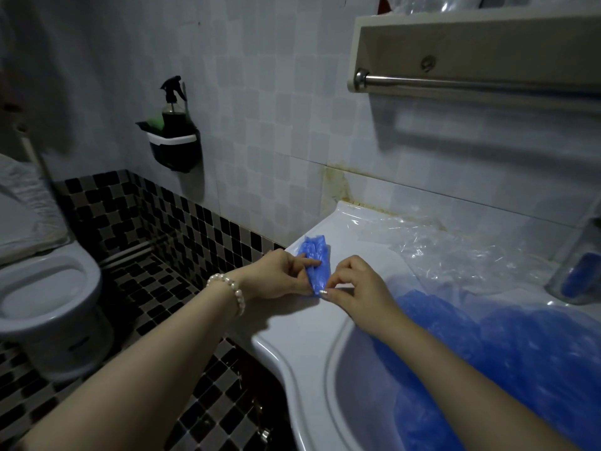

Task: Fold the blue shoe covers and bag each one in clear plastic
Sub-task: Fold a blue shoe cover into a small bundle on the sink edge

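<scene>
Folded blue shoe cover (316,264) lies flat on white sink counter (357,255), near its left edge. Left hand (279,274) — forefinger pressed down on cover's middle, thumb at its near left edge. Right hand (357,288) pinches cover's near corner between thumb and forefinger. Pile of blue shoe covers (507,353) fills basin at right; clear plastic bags (455,252) crumpled behind, against wall.

No readable text, label, brand, number or sign is found anywhere; a dark mark on the toilet base (76,346) is too blurred.
</scene>
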`<action>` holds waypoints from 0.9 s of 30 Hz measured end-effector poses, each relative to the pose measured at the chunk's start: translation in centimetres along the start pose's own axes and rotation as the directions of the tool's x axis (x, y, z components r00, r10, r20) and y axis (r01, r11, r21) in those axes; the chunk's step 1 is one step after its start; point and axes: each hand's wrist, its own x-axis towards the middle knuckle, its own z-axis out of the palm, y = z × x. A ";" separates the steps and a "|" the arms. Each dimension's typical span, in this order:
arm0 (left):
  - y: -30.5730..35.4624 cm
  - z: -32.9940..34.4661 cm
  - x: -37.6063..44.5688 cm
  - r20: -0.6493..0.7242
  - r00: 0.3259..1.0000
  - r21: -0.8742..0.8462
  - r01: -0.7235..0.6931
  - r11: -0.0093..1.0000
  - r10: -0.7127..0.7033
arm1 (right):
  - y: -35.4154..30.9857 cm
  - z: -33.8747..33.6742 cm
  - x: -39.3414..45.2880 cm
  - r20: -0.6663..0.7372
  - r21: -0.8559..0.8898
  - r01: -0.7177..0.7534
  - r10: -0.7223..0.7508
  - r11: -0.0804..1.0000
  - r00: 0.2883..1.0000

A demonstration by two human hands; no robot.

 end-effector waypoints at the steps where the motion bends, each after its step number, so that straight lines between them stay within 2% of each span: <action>1: 0.0 0.0 0.0 -0.004 1.000 -0.002 -0.004 1.000 0.004 | 0.0 0.2 0.2 -0.005 -0.041 -0.002 0.002 0.999 1.000; 6: 0.5 0.3 -0.6 -0.029 0.999 -0.090 -0.025 0.996 0.022 | -1.0 0.6 0.8 0.049 -0.346 -0.109 0.134 0.932 0.990; 9: 0.2 0.3 -0.5 -0.035 0.999 -0.057 -0.014 0.998 0.012 | -1.0 0.8 0.7 0.039 -0.388 -0.116 0.142 0.914 0.989; 10: 0.1 0.2 -0.4 -0.048 0.999 -0.049 -0.011 0.999 0.008 | -0.9 0.9 0.6 0.013 -0.336 -0.116 0.128 0.935 0.992; 13: 0.0 0.2 -0.4 -0.088 0.996 -0.054 0.006 0.999 -0.011 | -0.5 0.6 -0.1 -0.058 0.027 -0.028 0.029 0.999 0.998; 15: 0.3 0.3 -0.5 -0.102 0.995 -0.067 0.006 0.998 -0.013 | -0.2 0.2 -0.6 -0.033 0.089 -0.011 0.014 0.996 0.999; 19: 0.3 0.4 -0.5 -0.082 0.997 -0.064 -0.012 0.998 0.007 | -0.6 0.3 0.1 0.019 -0.189 -0.036 0.041 0.981 0.999; 21: 0.2 0.3 -0.5 -0.080 0.997 -0.069 -0.013 0.998 0.008 | -1.1 0.5 0.6 0.062 -0.329 -0.098 0.125 0.939 0.990; 24: 0.0 0.4 -0.5 -0.097 0.995 -0.076 -0.031 0.997 0.023 | -1.4 0.7 1.0 0.056 -0.390 -0.151 0.188 0.908 0.981; 27: -0.2 0.5 -0.3 -0.133 0.991 -0.060 -0.039 0.997 0.031 | -1.2 1.0 0.7 0.013 -0.367 -0.138 0.154 0.920 0.988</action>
